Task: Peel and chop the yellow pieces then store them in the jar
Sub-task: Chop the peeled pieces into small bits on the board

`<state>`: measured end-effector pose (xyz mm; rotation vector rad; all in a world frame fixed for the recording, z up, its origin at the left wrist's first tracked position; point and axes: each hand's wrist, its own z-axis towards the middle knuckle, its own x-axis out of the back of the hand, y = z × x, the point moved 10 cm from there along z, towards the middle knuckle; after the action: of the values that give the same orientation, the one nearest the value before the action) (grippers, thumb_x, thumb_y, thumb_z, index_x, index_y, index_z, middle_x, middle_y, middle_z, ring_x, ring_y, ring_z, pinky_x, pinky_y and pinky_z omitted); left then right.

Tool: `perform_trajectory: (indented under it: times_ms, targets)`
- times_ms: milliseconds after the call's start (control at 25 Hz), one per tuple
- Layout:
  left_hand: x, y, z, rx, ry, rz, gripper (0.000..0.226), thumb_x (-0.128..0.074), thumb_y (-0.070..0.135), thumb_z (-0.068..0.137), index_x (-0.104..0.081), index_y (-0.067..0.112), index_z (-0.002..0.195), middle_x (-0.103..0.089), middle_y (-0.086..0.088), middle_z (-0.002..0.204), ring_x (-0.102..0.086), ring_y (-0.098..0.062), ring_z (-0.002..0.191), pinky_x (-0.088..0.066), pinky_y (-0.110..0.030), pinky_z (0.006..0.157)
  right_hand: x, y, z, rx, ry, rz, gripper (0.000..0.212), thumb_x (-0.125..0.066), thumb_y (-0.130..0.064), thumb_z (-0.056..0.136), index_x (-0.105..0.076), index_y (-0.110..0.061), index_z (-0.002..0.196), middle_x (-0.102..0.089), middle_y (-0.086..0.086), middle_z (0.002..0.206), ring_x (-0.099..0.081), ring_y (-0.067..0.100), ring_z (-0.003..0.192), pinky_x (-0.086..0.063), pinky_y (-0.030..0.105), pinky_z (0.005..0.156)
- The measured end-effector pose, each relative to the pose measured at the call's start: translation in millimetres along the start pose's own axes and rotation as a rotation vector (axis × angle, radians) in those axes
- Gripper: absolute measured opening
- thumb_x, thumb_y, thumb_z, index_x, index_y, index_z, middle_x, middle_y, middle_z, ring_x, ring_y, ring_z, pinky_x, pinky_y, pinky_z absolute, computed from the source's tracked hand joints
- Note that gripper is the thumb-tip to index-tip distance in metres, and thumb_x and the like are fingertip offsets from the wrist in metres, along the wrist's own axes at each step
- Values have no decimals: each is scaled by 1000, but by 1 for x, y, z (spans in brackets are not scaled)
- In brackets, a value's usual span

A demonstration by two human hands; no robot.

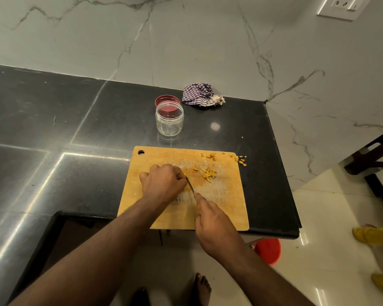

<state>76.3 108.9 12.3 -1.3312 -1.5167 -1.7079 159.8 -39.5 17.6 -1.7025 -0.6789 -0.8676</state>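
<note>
Yellow pieces point(209, 174) lie mid-board; cutting board point(228, 208) overhangs counter edge.

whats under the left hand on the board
A yellow piece peeks out at the fingertips of the left hand, next to the knife blade held by the right hand. The rest of the piece is covered by the hand.

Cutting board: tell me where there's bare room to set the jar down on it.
Bare patches on the cutting board: the far left strip beside its hanging hole, and the near right corner. Crowded: the middle, where the left hand, knife and right hand work, plus chopped yellow pieces and peels far right.
</note>
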Motion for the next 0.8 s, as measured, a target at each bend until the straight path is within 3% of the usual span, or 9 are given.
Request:
perform_trajectory:
  times_ms: [160, 400, 800]
  targets:
    - [1, -1, 0, 16, 6, 25, 13, -60, 44, 85, -73, 40, 88, -66, 19, 91, -48, -13, 103, -28, -41, 81, -3, -1, -7, -2, -6, -4, 55, -33, -22, 102, -19, -27, 155, -46, 1, 140, -52, 19, 117, -45, 36, 98]
    - [-1, -5, -1, 18, -6, -2, 12, -62, 42, 87, -73, 41, 91, -66, 21, 94, -45, -12, 102, -27, -40, 81, 9, 6, -27, -13, 33, 81, 54, -33, -22, 103, -19, -26, 156, -38, -6, 150, -40, 7, 132, -34, 21, 107]
    - [0, -7, 0, 59, -18, -10, 12, -62, 42, 86, -73, 38, 87, -65, 19, 89, -43, -11, 97, -26, -40, 80, -1, 2, -1, 15, -8, 10, 55, -35, -22, 102, -20, -26, 155, -46, 0, 141, -49, 15, 119, -43, 31, 100]
